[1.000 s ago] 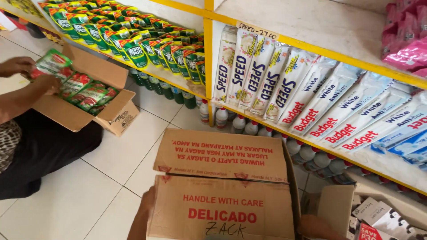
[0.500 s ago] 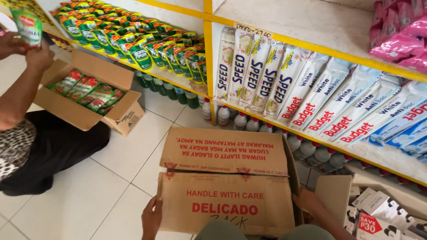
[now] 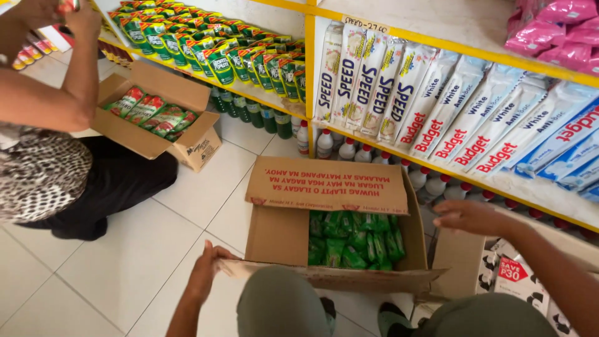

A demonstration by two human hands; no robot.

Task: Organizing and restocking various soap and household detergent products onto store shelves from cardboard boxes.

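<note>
A brown cardboard box (image 3: 281, 234) stands on the tiled floor in front of my knees, its flaps folded out. Several green pouches (image 3: 354, 240) fill it. My left hand (image 3: 207, 268) grips the near flap at its left end. My right hand (image 3: 471, 215) hovers beside the box's right edge, fingers spread, holding nothing.
A co-worker in a patterned top and black trousers (image 3: 56, 168) kneels at the left, arms raised to the shelf. Beside them lies another box (image 3: 159, 122) of red-green pouches. Yellow-edged shelves (image 3: 437, 159) hold green pouches, white packs and bottles.
The near flap of my box, closed before, now lies folded toward me and the green pouches show. My right hand has come off the box. The co-worker's arms rose to the shelf.
</note>
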